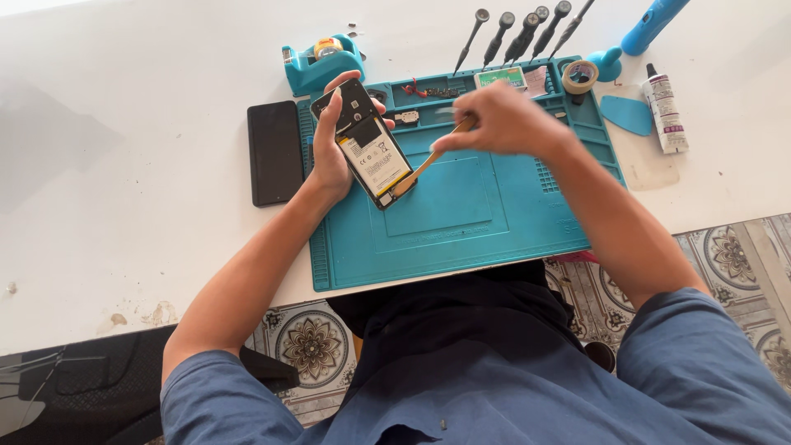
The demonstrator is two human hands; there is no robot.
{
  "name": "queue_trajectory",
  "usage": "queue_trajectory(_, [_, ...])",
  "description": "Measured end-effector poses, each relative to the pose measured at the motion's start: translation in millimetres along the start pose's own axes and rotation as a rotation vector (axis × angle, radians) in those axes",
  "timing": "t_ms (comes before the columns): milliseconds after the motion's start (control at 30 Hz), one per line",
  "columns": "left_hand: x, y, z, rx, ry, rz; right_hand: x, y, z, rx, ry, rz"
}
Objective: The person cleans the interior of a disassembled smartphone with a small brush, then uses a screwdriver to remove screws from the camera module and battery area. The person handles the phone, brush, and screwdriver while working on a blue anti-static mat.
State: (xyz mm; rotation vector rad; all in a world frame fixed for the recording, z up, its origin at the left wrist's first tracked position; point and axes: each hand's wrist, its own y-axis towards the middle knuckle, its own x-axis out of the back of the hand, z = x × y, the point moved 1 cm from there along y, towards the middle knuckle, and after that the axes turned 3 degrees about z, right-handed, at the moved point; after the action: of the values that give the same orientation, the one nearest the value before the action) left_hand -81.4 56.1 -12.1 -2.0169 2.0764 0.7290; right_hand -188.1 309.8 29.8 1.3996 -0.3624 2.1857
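Head view: a person in a blue shirt works at a white table [124, 206], both bare forearms stretched over a teal mat [486, 214] that fills the centre of the scene. Patterned floor tiles [733, 255] show at four o'clock, beyond the table edge. At nine o'clock of the mat, just beside its rim, lies a black phone panel [275, 152], face down or dark. The left hand [329, 152] is wrapped around an opened phone [367, 144], holding it tilted above the mat's upper-left corner, its labelled battery facing up. The right hand [503, 119], blurred, is closed on a thin yellowish pry tool [428, 161] whose tip touches the phone's lower edge. At eleven o'clock stands a teal tape dispenser [320, 64]. At twelve o'clock a row of dark screwdrivers [519, 33] lies fanned on the table. At one o'clock sit a tape roll [580, 77], a blue triangular pick [626, 114] and a white glue tube [666, 111].
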Motion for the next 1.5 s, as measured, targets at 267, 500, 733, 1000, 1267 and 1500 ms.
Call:
queue_trajectory(267, [-2,3,-2,0.015,0.046,0.007,-14,3,7,-0.02,0.037,0.07])
queue_trajectory(500, [4,2,-1,0.025,0.031,0.019,9,1,-17,-0.102,-0.019,-0.037])
queue_trajectory(733, [5,1,-6,0.085,0.041,0.0,-14,5,10,-0.112,0.007,0.054])
queue_trajectory(1000, [0,1,-8,0.098,0.043,0.011,1,5,-7,-0.136,0.039,0.026])
queue_trajectory(1267, [0,0,-13,0.114,0.054,-0.013,-2,3,4,-0.126,0.002,-0.002])
queue_trajectory(1500, [-5,2,-11,0.131,0.082,-0.03,-19,3,26,-0.041,0.107,0.024])
